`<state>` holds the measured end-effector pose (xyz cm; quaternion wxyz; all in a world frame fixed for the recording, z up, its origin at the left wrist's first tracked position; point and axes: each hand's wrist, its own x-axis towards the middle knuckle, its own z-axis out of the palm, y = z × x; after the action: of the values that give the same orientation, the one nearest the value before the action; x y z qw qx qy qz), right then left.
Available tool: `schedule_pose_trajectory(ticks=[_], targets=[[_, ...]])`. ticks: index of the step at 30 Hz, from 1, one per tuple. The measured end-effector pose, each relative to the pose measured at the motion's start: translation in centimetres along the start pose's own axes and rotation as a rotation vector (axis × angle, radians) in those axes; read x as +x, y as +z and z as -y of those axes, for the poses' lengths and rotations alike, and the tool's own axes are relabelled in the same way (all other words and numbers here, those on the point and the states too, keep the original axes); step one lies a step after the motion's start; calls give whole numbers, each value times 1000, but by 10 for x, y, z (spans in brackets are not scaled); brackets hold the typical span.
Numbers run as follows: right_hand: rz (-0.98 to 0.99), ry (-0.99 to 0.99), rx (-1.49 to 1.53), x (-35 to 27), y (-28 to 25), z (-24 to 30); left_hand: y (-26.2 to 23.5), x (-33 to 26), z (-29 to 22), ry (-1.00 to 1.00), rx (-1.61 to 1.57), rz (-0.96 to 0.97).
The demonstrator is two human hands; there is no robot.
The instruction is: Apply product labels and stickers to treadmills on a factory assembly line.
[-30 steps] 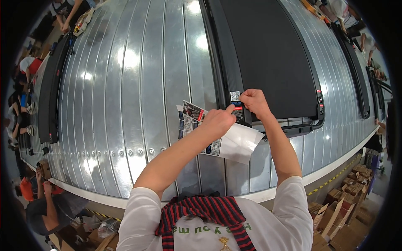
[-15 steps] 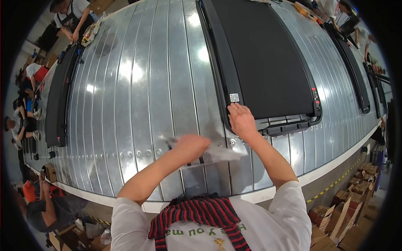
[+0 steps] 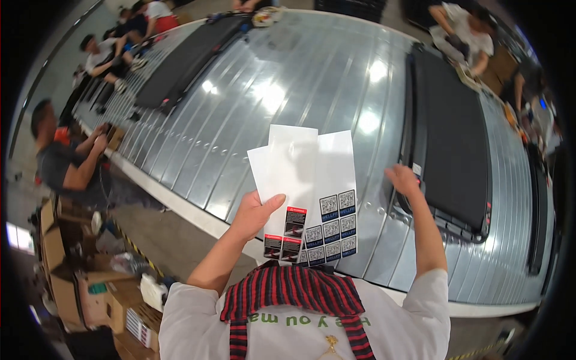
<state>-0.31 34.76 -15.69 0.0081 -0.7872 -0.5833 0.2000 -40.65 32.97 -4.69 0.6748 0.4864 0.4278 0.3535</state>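
In my left hand [image 3: 255, 215] is a fan of white sticker sheets [image 3: 292, 162], the thumb pressed on top and the fingers hidden underneath. Several square black-and-white code stickers [image 3: 331, 231] and red-and-black warning labels [image 3: 285, 246] remain along the sheets' lower part. My right hand [image 3: 404, 180] is off to the right, slightly blurred, its fingers loosely bent and apart with nothing seen in them. It is nearest to the left rail of a flat black treadmill [image 3: 453, 138], which lies on the metal table. A small pale label [image 3: 416, 168] sits on that rail.
The slatted metal table [image 3: 240, 135] has a pale edge [image 3: 180, 204] on my side. Another black treadmill [image 3: 186, 66] lies far left, another [image 3: 534, 210] at the right. Opened cardboard boxes [image 3: 90, 288] crowd the lower left. Co-workers [image 3: 78, 156] sit or stand around the table.
My view has turned left. The left hand has brought the sticker sheets up, fanned in front of me. My right hand has come off the treadmill's rail near its label.
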Motion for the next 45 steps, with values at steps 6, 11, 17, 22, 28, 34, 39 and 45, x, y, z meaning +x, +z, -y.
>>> schedule_pose_trajectory(ticks=[6, 11, 17, 22, 28, 34, 39, 45], targets=[[440, -498, 1212, -101, 12, 180, -28, -43, 18, 141, -178, -184], [51, -269, 1474, -130, 37, 256, -91, -78, 27, 219, -6, -444], [182, -540, 1290, -175, 56, 355, -150, -140, 39, 270, -134, -512], [552, -572, 1301, -204, 92, 468, -213, -177, 40, 285, -83, -643], [582, -685, 1249, -210, 97, 573, -298, -205, 11, 322, -134, -753], [11, -890, 1062, -214, 121, 625, -352, -213, 14, 382, -146, -823], [194, -968, 814, -219, 138, 645, -361, -203, 28, 353, -6, -876], [329, -960, 906, -194, 147, 682, -398, -189, 12, 340, 210, -818]])
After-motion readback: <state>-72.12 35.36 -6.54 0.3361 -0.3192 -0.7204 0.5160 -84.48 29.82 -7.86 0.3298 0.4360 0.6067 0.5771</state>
